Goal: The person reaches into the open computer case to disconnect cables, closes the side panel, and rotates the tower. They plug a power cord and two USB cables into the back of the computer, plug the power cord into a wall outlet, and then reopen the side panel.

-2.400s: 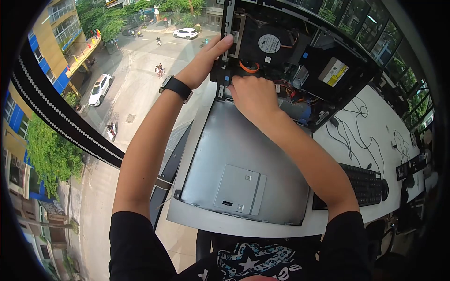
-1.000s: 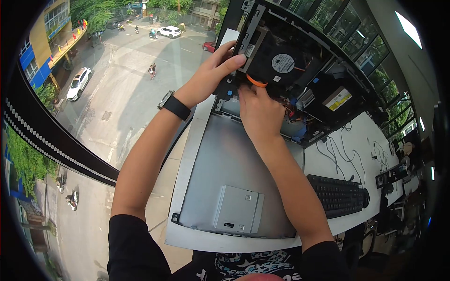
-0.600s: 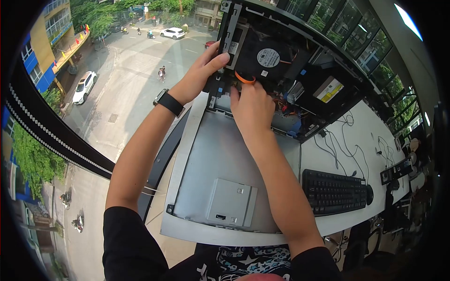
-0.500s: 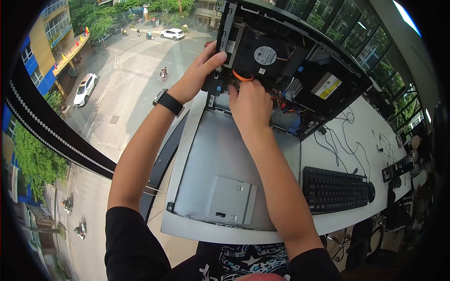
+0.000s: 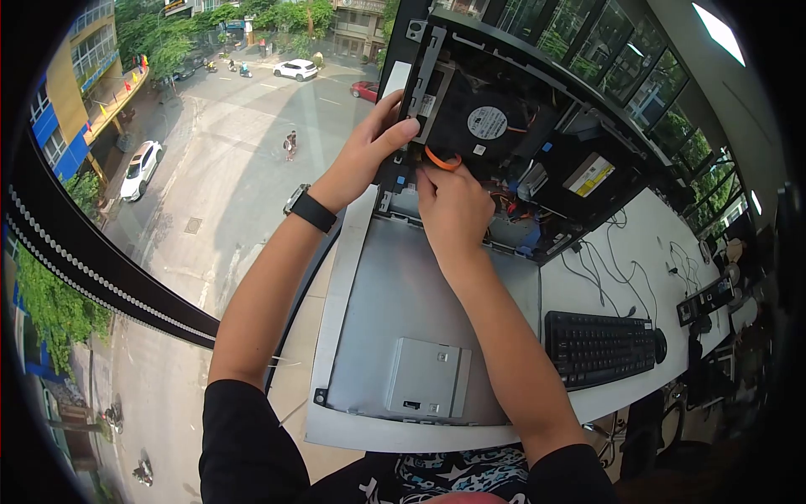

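Observation:
An opened desktop computer case (image 5: 470, 80) stands on the table, showing a fan (image 5: 487, 123), a drive with a yellow-and-white label (image 5: 589, 175) and coloured wires. My left hand (image 5: 367, 155) grips the case's left edge, thumb on the front of the frame, other fingers behind it. Inside the lower part, my right hand (image 5: 456, 210) has its fingers curled closed at an orange cable (image 5: 441, 160) that loops below the fan. Its fingertips are partly hidden. Below the case lies a metal side panel (image 5: 369, 311) with a raised rectangular section (image 5: 428, 378), under my forearms.
A black keyboard (image 5: 600, 349) and a mouse (image 5: 660, 344) sit to the right on the white table (image 5: 579, 290). Loose black cables (image 5: 617, 269) trail behind them. On the left is a large window over a street.
The view has shifted slightly, so the case and both hands appear lower and a little to the right. Both hands keep their places on the case and at the orange cable.

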`<state>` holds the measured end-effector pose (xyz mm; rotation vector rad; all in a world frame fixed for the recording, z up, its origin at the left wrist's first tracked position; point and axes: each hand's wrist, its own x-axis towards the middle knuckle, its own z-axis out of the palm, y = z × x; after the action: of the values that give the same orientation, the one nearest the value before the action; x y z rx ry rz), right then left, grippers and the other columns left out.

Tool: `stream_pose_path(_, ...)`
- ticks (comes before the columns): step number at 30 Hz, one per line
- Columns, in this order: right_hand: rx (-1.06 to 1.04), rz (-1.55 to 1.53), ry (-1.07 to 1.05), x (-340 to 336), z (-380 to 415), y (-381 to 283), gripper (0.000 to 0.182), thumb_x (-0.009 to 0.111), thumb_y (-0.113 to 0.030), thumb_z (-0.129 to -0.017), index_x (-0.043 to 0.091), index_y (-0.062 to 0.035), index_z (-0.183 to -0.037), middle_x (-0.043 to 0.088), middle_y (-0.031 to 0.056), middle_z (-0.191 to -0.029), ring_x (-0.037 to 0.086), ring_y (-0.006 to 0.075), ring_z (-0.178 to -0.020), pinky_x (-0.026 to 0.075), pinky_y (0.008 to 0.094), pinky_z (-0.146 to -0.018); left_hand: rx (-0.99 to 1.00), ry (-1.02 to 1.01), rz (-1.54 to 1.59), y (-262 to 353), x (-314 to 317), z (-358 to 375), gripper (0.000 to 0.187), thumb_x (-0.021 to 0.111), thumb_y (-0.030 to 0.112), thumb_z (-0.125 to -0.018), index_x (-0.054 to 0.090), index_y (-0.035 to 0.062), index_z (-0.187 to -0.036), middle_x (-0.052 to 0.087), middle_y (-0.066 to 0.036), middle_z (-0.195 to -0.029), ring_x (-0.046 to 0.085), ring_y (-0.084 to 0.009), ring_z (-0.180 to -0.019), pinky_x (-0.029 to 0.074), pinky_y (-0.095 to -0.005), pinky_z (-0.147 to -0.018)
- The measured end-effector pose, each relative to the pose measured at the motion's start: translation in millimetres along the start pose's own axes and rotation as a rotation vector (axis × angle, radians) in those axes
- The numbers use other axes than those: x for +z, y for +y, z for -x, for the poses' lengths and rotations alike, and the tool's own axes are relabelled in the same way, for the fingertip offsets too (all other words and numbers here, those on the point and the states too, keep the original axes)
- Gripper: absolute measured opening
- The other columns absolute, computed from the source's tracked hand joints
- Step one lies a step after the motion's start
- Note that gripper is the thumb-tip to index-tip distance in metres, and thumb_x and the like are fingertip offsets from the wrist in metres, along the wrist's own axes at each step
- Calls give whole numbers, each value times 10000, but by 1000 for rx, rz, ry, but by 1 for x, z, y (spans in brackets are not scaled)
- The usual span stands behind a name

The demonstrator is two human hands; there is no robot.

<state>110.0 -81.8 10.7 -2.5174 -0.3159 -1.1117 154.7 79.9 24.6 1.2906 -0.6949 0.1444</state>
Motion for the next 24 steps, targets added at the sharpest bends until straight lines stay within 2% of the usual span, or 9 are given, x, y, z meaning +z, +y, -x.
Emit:
stream_pose_path(2, 21, 60, -93, -3, -5, -3, 143, 721, -246, -894, 772, -112, -894, 711, 113, -881, 701, 368, -744, 547, 455, -641, -11, 26, -4, -5, -1, 0, 824, 659, 437, -983, 310, -46, -1552, 571, -124, -1329, 533, -181, -1238, 401, -304, -1075)
stream_pose_path(5, 29, 114, -113, -1, -5, -5, 136, 719, -241, -897, 766, -114, -882, 709, 115, -861, 700, 372, -738, 547, 457, -635, 1, 21, -6, -6, -1, 0, 835, 663, 433, -980, 301, -54, -1554, 564, -131, -1332, 530, -188, -1241, 400, -308, -1073)
stream_pose_path(9, -2, 73, -28, 2, -3, -4, 138, 713, -241, -902, 758, -113, -872, 709, 111, -847, 697, 375, -727, 547, 458, -625, 28, 21, -16, -7, -1, -1, 824, 661, 421, -982, 302, -48, -1556, 558, -134, -1340, 522, -188, -1250, 399, -314, -1076)
stream_pose_path(11, -81, 60, 3, 3, -2, 1, 142, 693, -232, -913, 751, -110, -956, 714, 114, -874, 704, 363, -653, 571, 453, -588, 11, 19, 0, -7, -1, 0, 811, 658, 409, -984, 303, -43, -1557, 559, -133, -1335, 515, -188, -1256, 390, -319, -1086)
stream_pose_path(24, -86, 121, 4, 6, -3, 2, 134, 694, -229, -916, 739, -107, -947, 711, 114, -848, 696, 371, -604, 564, 467, -549, 25, 29, 2, -6, 2, 1, 785, 648, 411, -991, 321, -30, -1553, 561, -133, -1340, 521, -184, -1251, 402, -306, -1070)
